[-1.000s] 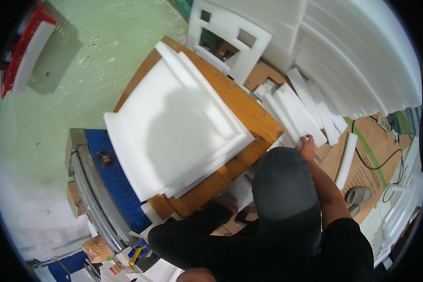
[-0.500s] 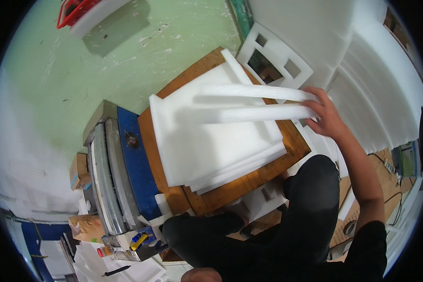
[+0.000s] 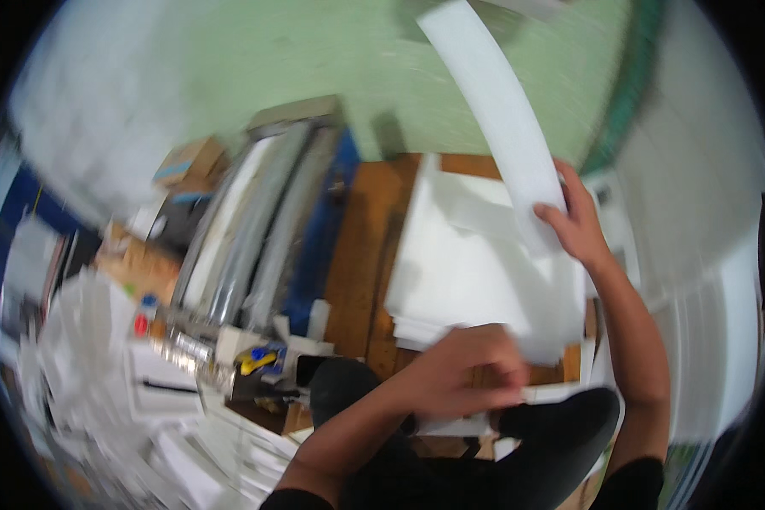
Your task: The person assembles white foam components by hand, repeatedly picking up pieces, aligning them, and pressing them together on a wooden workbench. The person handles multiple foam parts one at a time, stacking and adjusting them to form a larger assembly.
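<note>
Nearest: left hand, blurred, fingers loosely curled, nothing seen in it but can't tell for sure; it's in front of the near edge of the foam stack, contact unclear

Right hand further out, closed on a white foam strip near its lower end, thumb on the broad face; strip tilts up and left over the stack's right part, free end well past its far edge

Change: half a second ago two strips showed in the right hand and no left hand by the stack; now one broad face shows, second strip can't be made out, left hand is in. So for the work: both hands at the stack, strip held, not laid down

Stack sits on the wooden table; wrapped rolls left of it, cardboard box beyond, green surface farthest
</note>
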The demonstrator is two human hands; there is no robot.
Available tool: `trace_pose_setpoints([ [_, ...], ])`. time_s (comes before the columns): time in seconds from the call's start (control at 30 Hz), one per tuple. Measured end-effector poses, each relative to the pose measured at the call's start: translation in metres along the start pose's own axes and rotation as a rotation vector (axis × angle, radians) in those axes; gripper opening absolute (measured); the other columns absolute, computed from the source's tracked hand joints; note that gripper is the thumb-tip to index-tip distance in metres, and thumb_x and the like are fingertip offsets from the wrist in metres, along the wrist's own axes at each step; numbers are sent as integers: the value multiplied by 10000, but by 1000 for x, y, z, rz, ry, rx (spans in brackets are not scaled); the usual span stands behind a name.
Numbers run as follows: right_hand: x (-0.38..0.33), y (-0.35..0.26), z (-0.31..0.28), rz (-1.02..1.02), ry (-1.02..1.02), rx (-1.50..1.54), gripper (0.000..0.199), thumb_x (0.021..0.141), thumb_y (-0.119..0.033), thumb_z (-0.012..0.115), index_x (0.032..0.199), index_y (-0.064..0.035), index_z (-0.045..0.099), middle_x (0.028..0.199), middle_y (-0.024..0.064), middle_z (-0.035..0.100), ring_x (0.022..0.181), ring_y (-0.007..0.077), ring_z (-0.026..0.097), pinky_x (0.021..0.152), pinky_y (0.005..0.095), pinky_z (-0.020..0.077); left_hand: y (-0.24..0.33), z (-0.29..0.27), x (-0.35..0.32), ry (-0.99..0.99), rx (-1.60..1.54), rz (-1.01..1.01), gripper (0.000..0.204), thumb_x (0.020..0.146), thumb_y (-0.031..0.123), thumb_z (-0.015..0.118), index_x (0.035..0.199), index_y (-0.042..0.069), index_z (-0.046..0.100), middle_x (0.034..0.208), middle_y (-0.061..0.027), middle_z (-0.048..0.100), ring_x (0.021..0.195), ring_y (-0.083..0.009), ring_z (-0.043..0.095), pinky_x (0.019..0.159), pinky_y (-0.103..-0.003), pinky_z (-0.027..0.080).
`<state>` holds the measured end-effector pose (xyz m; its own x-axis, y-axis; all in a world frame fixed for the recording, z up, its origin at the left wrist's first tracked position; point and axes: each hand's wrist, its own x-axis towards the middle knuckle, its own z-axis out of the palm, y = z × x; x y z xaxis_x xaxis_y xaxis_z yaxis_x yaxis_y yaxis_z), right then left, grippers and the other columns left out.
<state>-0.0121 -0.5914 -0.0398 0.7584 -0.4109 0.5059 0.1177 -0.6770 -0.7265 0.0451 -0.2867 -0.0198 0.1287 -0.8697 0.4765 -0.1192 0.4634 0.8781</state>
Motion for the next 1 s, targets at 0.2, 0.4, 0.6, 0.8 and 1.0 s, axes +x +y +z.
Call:
trace_pose_setpoints([
  [0.2, 37, -72, 126, -135, -568, -139, 825, 889, -135, 736, 1609, -107, 334, 1397, 298, 589, 1218, 461, 612, 1038, 436, 476, -123, 7, -24, -371, 386, -413, 184, 850, 201, 754, 921, 33, 730, 971, -155, 739, 903, -355, 711, 793, -466, 545],
  [0.4, 69, -75, 215, -340, -770, -305, 802, 884, -107, 738, 1604, -169, 392, 934, 181, 600, 861, 371, 604, 860, 425, 506, -140, 21, -35, -520, 620, -313, 296, 794, 223, 755, 989, 2, 744, 1004, -187, 744, 983, -393, 715, 856, -480, 569],
  [0.6, 90, -79, 264, -380, -861, -449, 786, 913, -117, 703, 1611, -267, 372, 921, 161, 584, 814, 386, 625, 776, 436, 533, -128, -4, -26, -413, 581, -296, 333, 771, 204, 766, 1018, -15, 720, 1010, -204, 736, 1003, -384, 716, 886, -471, 563],
  [0.8, 114, -102, 330, -535, -805, -319, 777, 913, -77, 689, 1610, -216, 374, 957, 195, 605, 865, 409, 611, 796, 462, 511, -147, 1, -17, -323, 540, -201, 343, 762, 188, 782, 1037, -6, 712, 1020, -189, 736, 1009, -363, 718, 862, -455, 570],
  [1.0, 134, -131, 399, -531, -782, -229, 768, 908, -62, 675, 1605, -195, 383, 999, 230, 624, 893, 436, 605, 861, 468, 500, -135, -5, -3, -446, 519, -289, 348, 758, 188, 793, 1089, 85, 758, 1156, -105, 740, 1055, -312, 719, 834, -431, 595],
])
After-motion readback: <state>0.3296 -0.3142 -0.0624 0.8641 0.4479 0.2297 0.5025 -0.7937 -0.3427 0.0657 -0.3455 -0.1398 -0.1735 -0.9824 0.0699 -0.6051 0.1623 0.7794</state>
